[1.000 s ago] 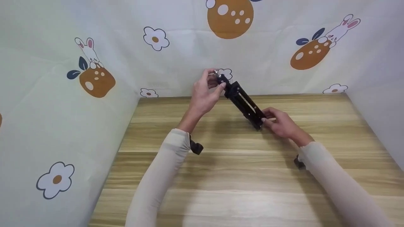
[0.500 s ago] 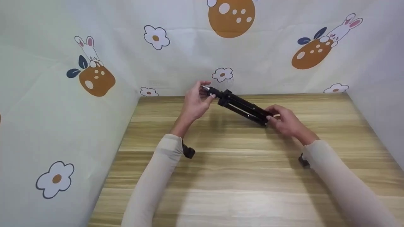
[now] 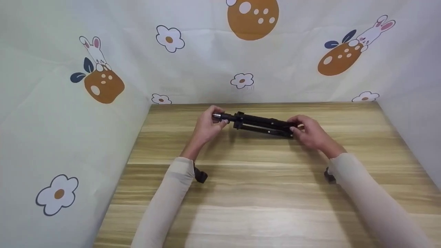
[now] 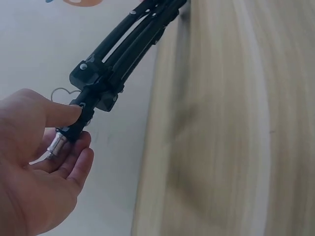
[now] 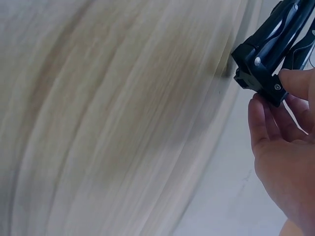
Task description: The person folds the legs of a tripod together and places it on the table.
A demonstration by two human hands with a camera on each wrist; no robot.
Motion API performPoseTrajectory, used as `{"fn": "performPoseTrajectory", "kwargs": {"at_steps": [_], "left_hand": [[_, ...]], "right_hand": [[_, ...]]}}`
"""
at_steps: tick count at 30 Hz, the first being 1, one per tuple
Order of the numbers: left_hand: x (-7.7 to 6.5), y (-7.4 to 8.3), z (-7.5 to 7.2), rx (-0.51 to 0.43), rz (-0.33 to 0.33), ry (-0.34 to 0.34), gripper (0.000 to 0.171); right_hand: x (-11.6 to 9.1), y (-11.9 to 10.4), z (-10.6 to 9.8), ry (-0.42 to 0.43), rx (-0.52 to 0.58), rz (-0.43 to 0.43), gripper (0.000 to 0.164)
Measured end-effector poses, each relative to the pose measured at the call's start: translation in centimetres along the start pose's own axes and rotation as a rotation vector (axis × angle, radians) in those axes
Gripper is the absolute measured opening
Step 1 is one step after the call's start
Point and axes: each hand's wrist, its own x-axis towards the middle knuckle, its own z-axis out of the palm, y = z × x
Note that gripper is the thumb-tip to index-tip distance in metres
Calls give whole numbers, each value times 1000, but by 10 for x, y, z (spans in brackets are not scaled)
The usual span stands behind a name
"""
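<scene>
A folded black tripod (image 3: 256, 122) lies almost level between the two hands near the back of the table, its silver screw tip (image 3: 217, 116) pointing left. My left hand (image 3: 207, 125) pinches the narrow head end, thumb on one side and fingers around the other. In the left wrist view the tripod's head (image 4: 81, 110) sits between thumb and fingers, with the metal tip over the fingers. My right hand (image 3: 308, 132) grips the foot end of the legs. The right wrist view shows the leg ends (image 5: 266, 69) between that thumb and fingers.
The wood-grain table (image 3: 262, 193) spreads out in front of the arms. A pale cloth wall (image 3: 203, 65) printed with rabbits, oranges and flowers rises behind it and at both sides. A black wrist mount (image 3: 200, 175) sits under the left sleeve.
The tripod has swung from a steep slant to nearly level. My left hand has come down and to the left with the head end, while my right hand has shifted slightly right.
</scene>
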Motion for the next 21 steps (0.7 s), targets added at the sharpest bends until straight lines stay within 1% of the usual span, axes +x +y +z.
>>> {"fn": "performPoseTrajectory", "kwargs": {"at_steps": [6, 12, 17, 21], "left_hand": [[-4, -16, 2, 0, -28, -3, 39], [-8, -30, 5, 13, -72, 1, 38], [-10, -38, 9, 19, -84, -10, 36], [-10, -43, 13, 26, -78, -16, 36]], "right_hand": [[3, -3, 5, 9, -36, -3, 26], [6, -3, 11, 19, -73, -46, 26], [5, -2, 13, 37, -83, -55, 27], [3, -1, 13, 53, -76, -59, 27]]}}
